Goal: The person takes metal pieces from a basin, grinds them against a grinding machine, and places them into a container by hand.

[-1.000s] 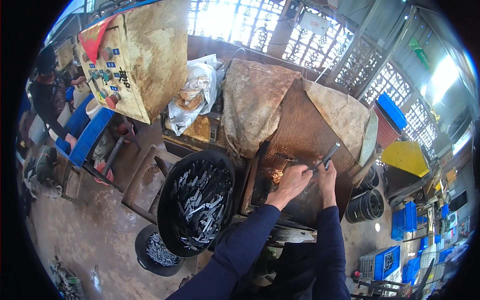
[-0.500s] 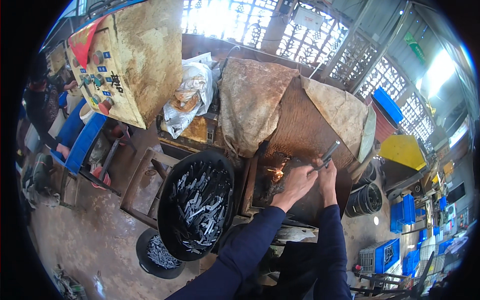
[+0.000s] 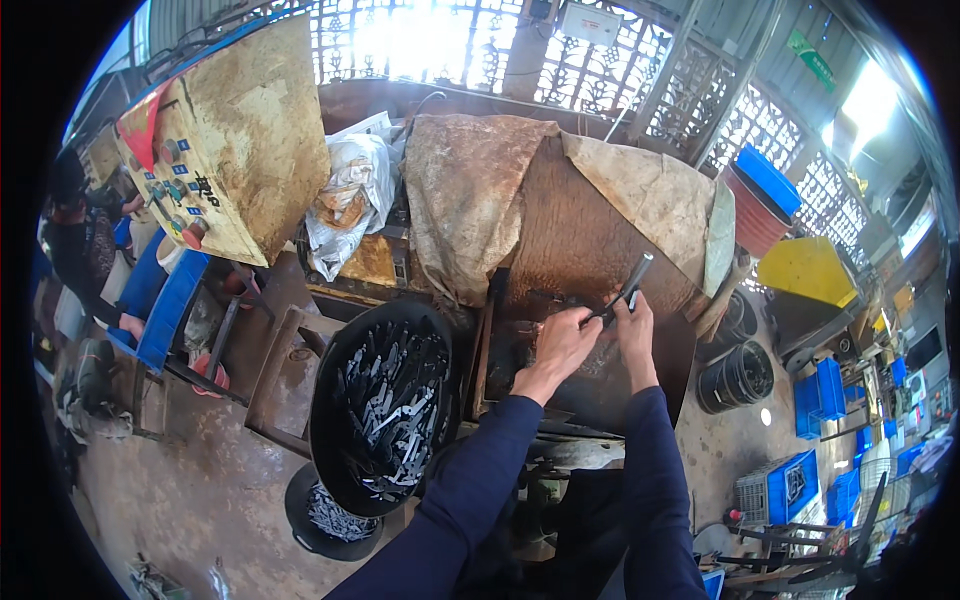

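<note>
Both hands work one metal tool (image 3: 628, 288) at the rusty machine (image 3: 570, 250): left hand (image 3: 560, 345) pinches its lower end, right hand (image 3: 634, 325) wraps the shaft (grinding step, prob.); next needs steady pressure.

Black tub (image 3: 330, 420) of grey metal pieces (image 3: 385, 405), rusty brown cover (image 3: 570, 240), navy sleeves (image 3: 470, 490)
</note>
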### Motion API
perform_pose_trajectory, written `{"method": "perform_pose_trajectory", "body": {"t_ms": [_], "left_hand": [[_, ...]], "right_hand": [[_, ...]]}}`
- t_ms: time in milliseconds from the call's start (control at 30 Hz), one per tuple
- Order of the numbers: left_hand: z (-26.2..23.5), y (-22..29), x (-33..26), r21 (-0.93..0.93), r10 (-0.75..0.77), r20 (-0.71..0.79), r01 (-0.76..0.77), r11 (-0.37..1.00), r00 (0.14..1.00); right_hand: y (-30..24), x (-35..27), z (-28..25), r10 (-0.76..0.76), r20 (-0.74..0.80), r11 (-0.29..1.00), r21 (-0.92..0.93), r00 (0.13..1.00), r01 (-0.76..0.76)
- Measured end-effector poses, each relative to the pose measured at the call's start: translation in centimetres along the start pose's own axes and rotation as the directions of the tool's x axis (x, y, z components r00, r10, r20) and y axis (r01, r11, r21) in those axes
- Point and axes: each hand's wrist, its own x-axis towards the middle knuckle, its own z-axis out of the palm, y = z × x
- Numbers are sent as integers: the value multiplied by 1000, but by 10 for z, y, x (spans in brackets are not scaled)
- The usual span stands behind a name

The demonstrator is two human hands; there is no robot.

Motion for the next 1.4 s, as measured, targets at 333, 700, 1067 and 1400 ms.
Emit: {"method": "perform_pose_trajectory", "body": {"t_ms": [333, 700, 1067, 1400], "left_hand": [[-7, -16, 5, 71, -39, -17, 40, 997, 999], [-2, -1, -2, 119, -14, 1, 14, 993, 1000], [-7, 27, -8, 38, 66, -9, -66, 997, 998], [-30, 6, -15, 167, -3, 25, -2, 986, 1000]], "right_hand": [[6, 5, 1, 76, 18, 995, 58, 997, -77], [-8, 0, -5, 125, 56, 992, 11, 991, -125], [-6, 4, -8, 130, 45, 991, 16, 991, -130], [-24, -79, -54, 142, 338, 974, 117, 930, -192]]}}
